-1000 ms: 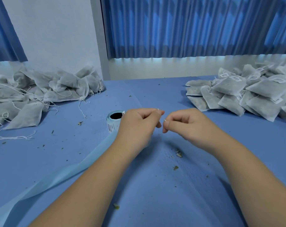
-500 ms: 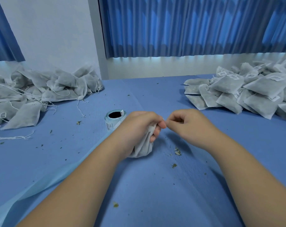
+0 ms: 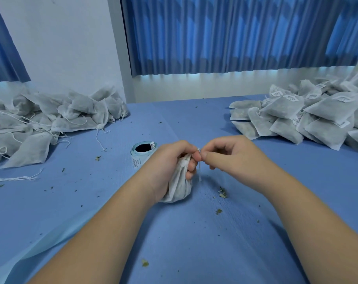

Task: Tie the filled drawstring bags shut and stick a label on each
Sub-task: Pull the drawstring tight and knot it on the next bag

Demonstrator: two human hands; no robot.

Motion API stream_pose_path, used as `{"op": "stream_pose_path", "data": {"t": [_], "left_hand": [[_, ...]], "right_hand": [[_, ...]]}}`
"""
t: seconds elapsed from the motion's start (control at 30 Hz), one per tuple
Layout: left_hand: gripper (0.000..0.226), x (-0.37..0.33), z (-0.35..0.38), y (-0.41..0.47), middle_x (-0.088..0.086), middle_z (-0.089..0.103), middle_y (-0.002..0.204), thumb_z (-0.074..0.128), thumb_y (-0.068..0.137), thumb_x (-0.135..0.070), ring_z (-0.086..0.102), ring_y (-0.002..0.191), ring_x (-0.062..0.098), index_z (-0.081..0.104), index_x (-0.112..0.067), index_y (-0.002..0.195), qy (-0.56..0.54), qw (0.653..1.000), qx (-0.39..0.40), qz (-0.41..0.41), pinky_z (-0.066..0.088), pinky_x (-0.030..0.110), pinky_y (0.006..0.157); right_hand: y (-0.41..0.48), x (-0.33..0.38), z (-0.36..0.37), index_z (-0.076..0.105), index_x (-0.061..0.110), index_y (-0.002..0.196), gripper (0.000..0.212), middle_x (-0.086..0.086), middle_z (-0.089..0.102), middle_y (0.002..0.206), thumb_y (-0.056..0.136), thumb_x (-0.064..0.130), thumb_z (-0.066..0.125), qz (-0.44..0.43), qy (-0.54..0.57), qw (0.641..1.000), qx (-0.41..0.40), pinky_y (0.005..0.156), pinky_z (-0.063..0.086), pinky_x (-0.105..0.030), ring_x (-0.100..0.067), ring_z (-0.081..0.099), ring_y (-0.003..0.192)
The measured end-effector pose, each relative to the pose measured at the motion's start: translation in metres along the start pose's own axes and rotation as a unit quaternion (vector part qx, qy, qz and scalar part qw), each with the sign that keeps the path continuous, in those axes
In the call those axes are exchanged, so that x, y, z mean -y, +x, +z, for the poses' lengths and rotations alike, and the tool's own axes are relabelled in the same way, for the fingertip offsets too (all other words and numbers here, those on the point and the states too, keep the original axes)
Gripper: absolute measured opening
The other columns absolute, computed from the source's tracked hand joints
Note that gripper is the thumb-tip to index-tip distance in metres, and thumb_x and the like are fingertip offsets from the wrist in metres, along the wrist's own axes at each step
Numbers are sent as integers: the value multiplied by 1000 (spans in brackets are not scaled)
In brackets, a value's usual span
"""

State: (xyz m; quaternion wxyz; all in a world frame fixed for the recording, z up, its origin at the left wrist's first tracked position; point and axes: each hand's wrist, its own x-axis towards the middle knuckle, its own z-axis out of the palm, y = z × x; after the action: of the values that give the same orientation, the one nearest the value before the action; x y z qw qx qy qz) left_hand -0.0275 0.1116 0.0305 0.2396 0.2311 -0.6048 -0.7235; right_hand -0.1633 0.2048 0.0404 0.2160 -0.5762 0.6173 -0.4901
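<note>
1 filled bag (image 3: 179, 191) is held upright at the middle of the tabletop (image 3: 184, 242), its neck gripped in the curled fingers of the left hand (image 3: 169, 167), while its string (image 3: 199, 173) is pinched between thumb and forefinger of the right hand (image 3: 231, 158). 1 label roll (image 3: 142, 153) is stood just behind the left hand, its strip (image 3: 30, 253) trailed to the near left corner. 1 heap of loose-stringed bags (image 3: 51, 119) is piled at the far left edge, 1 heap of labelled bags (image 3: 307, 117) at the far right edge.
</note>
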Motion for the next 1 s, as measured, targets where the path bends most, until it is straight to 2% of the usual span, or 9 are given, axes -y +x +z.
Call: {"op": "stream_pose_path", "data": {"t": [0.17, 0.3, 0.47, 0.53, 0.63, 0.83, 0.93, 1.0], "left_hand": [[33, 1, 1, -1, 3, 49, 54, 52, 88, -18, 44, 48, 17, 62, -14, 56, 58, 998, 1, 25, 38, 27, 57], [19, 1, 2, -2, 5, 51, 55, 56, 71, -26, 45, 51, 18, 62, -16, 55, 106, 994, 3, 37, 42, 26, 56], [20, 0, 2, -4, 6, 53, 56, 56, 72, -25, 47, 51, 18, 63, -16, 56, 135, 989, 18, 55, 44, 25, 56], [20, -2, 2, -6, 6, 54, 58, 57, 73, -26, 48, 52, 18, 64, -17, 57, 141, 988, 31, 52, 44, 25, 57], [14, -4, 0, -7, 6, 54, 58, 59, 71, -24, 48, 52, 18, 66, -17, 61, 146, 987, 37, 52, 43, 24, 56], [10, -4, 0, -9, 3, 57, 57, 63, 72, -22, 48, 50, 15, 66, -14, 67, 163, 985, 24, 58, 43, 20, 54], [16, -3, 0, -9, 3, 58, 59, 65, 83, -13, 47, 50, 14, 66, -14, 67, 172, 983, 13, 66, 42, 21, 54], [20, -2, 0, -9, 3, 58, 62, 64, 87, -7, 47, 50, 14, 67, -12, 68, 174, 982, -2, 68, 42, 21, 52]], "right_hand": [[0, 0, -2, 69, 11, 72, 14, -2, 59, 67, 85, 6, 65, -8, 16, 1000, -8, 59, 40, -18, -11, 51, 66], [1, 0, -1, 66, 16, 68, 22, 0, 60, 68, 81, -1, 62, -3, 18, 1000, 3, 61, 42, -18, -11, 51, 65], [2, -2, -3, 63, 16, 67, 21, -17, 63, 75, 78, -1, 59, 4, -10, 1000, 22, 63, 41, -24, -14, 50, 66], [2, -3, -4, 63, 18, 66, 21, -8, 63, 69, 78, 1, 60, 1, -10, 1000, 29, 61, 42, -20, -10, 51, 63], [1, -2, -6, 62, 20, 63, 7, 7, 58, 59, 66, 15, 59, 2, 8, 999, 33, 58, 41, -13, -4, 52, 56], [0, -2, -8, 62, 15, 67, 9, 6, 57, 58, 64, 21, 56, 15, -7, 998, 57, 58, 40, -15, -1, 51, 55], [0, -3, -9, 62, 14, 68, 6, 6, 57, 58, 67, 17, 57, 18, -12, 998, 62, 58, 40, -14, -1, 51, 54], [0, -4, -10, 62, 15, 69, 8, 7, 58, 57, 74, 11, 59, 21, -25, 997, 64, 60, 40, -19, -2, 51, 55]]}}
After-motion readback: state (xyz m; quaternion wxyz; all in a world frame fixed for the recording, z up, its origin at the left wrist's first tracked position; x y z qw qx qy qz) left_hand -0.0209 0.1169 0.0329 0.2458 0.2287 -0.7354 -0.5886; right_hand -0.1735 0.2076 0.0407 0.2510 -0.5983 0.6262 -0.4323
